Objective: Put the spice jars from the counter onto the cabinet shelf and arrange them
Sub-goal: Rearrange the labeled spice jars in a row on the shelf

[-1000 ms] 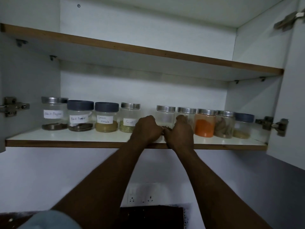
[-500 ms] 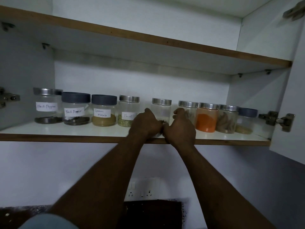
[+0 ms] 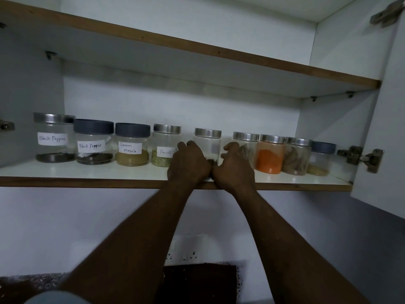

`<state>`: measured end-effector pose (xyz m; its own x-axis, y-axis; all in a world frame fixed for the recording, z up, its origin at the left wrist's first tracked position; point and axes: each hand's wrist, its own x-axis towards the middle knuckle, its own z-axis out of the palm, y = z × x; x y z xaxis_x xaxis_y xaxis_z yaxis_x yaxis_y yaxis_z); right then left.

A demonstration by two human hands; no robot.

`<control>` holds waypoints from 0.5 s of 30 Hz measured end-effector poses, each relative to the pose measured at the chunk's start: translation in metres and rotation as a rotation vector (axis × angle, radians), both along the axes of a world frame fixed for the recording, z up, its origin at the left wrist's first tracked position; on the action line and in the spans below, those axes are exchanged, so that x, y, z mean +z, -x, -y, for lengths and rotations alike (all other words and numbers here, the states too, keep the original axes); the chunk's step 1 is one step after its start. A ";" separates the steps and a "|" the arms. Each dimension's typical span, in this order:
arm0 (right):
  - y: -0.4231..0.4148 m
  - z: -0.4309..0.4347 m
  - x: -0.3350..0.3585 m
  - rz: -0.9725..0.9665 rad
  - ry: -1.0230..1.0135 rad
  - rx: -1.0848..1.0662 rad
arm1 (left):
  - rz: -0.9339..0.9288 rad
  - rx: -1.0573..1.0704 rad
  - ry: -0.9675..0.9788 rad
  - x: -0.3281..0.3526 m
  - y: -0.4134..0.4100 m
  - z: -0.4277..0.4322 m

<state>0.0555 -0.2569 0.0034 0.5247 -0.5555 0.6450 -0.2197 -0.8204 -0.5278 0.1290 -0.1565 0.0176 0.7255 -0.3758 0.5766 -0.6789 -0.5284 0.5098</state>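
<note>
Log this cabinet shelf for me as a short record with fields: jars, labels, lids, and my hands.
shelf: white cabinet shelf with brown wooden edge, nine clear jars in one row
labels, from left: Black Pepper jar, second Black Pepper jar, Garam Masala jar, Fennel jar
lids: six silver, three dark grey
held jar: clear silver-lidded jar with dark bits inside, fifth from left
left hand: grips held jar's left side
right hand: grips its right side
</note>
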 end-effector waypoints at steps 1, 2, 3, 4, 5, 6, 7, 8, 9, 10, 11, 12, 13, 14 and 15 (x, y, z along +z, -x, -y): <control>0.001 0.000 0.000 -0.019 -0.006 0.006 | 0.009 0.010 -0.005 0.000 0.001 0.001; 0.002 0.001 -0.001 -0.026 -0.011 0.004 | 0.015 0.011 -0.009 -0.001 0.002 0.001; 0.003 0.001 -0.002 -0.018 -0.015 -0.001 | 0.015 0.006 -0.010 -0.002 0.002 0.002; 0.004 0.001 -0.004 0.000 -0.017 -0.006 | 0.014 -0.001 -0.011 -0.003 0.002 0.002; 0.004 0.001 -0.004 0.016 -0.016 -0.013 | 0.011 -0.008 -0.018 -0.003 0.002 0.003; 0.004 0.001 -0.005 0.026 -0.012 -0.019 | 0.006 -0.012 -0.028 -0.004 0.002 0.003; 0.004 0.001 -0.004 0.023 -0.006 -0.022 | 0.000 -0.012 -0.032 -0.003 0.002 0.003; 0.004 0.002 -0.002 0.010 -0.003 -0.018 | -0.005 -0.008 -0.028 -0.002 0.002 0.004; 0.003 0.003 0.001 -0.010 -0.005 -0.007 | -0.009 -0.004 -0.020 -0.001 0.002 0.004; 0.002 0.004 0.003 -0.034 -0.005 0.006 | -0.010 -0.003 -0.011 0.000 0.001 0.004; 0.001 0.005 0.005 -0.061 0.000 0.015 | -0.008 -0.005 -0.002 0.001 0.000 0.004; 0.000 0.004 0.005 -0.079 0.007 0.016 | -0.006 -0.008 0.002 0.001 -0.001 0.004; 0.000 0.004 0.005 -0.076 0.010 0.009 | -0.005 -0.011 0.002 0.001 -0.001 0.003; 0.001 0.003 0.004 -0.054 0.006 -0.001 | -0.003 -0.015 -0.002 0.000 -0.001 0.003; 0.001 0.003 0.002 -0.028 0.000 -0.011 | -0.002 -0.016 -0.012 -0.001 -0.001 0.003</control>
<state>0.0540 -0.2598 0.0054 0.5367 -0.5614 0.6299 -0.2435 -0.8178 -0.5214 0.1302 -0.1594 0.0168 0.7206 -0.3942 0.5704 -0.6862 -0.5238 0.5048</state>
